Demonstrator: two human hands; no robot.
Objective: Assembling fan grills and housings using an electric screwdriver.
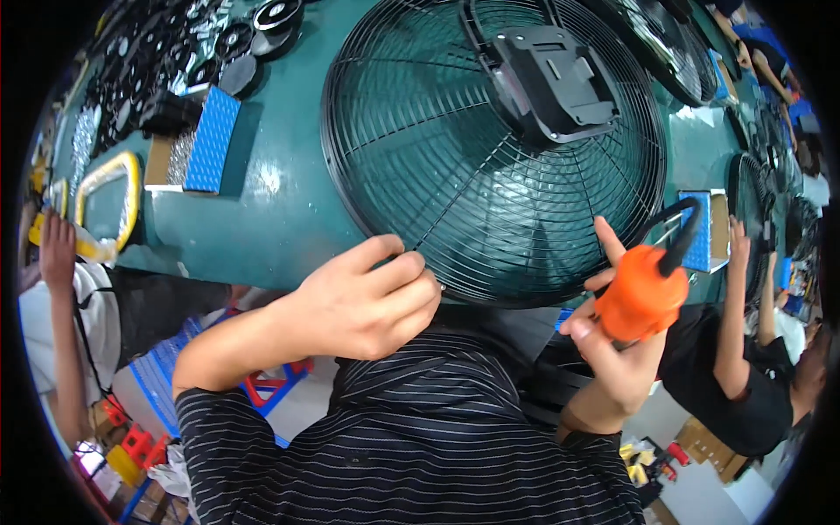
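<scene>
A large round black wire fan guard (455, 188) lies on the green table in front of me, with a black motor housing (560, 83) at its centre. My left hand (372, 302) is at the guard's near rim, its fingers curled into a pinch. A tiny shiny bit shows at those fingertips, too small to name. To the right of the near rim, my right hand (621, 367) holds an orange corded power tool (643, 293). Its index finger stretches out toward the guard, and the tool's black cord loops up from the orange end. The tool's working tip is hidden.
Left of the guard stands a blue open box (213, 140), with black round parts (234, 39) piled beyond it. A yellow frame (131, 197) lies far left. Another blue box (697, 232) is at right. Co-workers' arms (735, 306) flank me on both sides.
</scene>
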